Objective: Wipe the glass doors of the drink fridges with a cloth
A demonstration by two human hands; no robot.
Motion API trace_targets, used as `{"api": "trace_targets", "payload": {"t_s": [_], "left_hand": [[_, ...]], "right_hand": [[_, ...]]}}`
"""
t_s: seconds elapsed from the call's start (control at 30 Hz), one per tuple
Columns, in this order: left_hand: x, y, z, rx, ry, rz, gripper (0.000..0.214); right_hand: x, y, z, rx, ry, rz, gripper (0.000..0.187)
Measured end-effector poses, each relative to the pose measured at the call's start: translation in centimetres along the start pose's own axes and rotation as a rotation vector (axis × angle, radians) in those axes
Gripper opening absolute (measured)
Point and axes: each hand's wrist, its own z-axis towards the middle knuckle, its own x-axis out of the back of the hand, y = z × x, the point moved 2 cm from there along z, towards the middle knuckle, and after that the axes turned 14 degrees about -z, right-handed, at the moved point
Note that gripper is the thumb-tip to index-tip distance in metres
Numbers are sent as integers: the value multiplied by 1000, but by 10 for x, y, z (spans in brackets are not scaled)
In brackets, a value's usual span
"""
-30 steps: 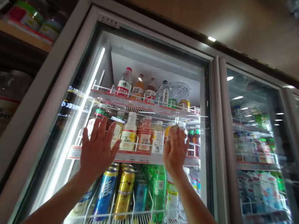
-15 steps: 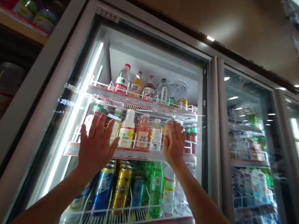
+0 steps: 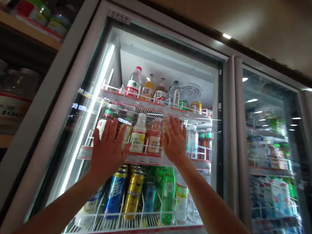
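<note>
The glass door [image 3: 163, 69] of a lit drinks fridge stands shut in front of me. My left hand [image 3: 109, 147] lies flat against the glass at left, fingers spread and holding nothing. Farther right, my right hand [image 3: 174, 139] presses on the same pane with its fingers close together. A pale, crumpled cloth [image 3: 166, 121] shows at the edge of its fingers; most of it is hidden under the hand. Behind the glass, both hands overlap the middle shelf, with a white-capped bottle [image 3: 138, 136] and a pink drink bottle [image 3: 154, 138] between them.
Inside are a blue can [image 3: 115, 193], a gold can [image 3: 134, 194] and green bottles [image 3: 168, 193] on a wire shelf. Open shelving with bottles [image 3: 8, 104] is at left. A second fridge door [image 3: 265, 149] stands at right, beyond the metal frame [image 3: 237, 141].
My right hand has slid left across the glass with the pale cloth, nearer my left hand. The left hand stays flat at about the same spot. My view has shifted slightly left.
</note>
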Motion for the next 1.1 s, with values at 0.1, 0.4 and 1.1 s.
{"api": "trace_targets", "payload": {"t_s": [0.1,0.4,1.1], "left_hand": [[7,-3,6,-3,-8,-7,55],[14,-23,34,65,1,41,54],[18,-25,19,30,-52,46,55]], "right_hand": [[5,-19,-7,201,-31,9,42],[1,-10,-11,-69,22,0,44],[4,-17,-17,-96,11,2,45]]}}
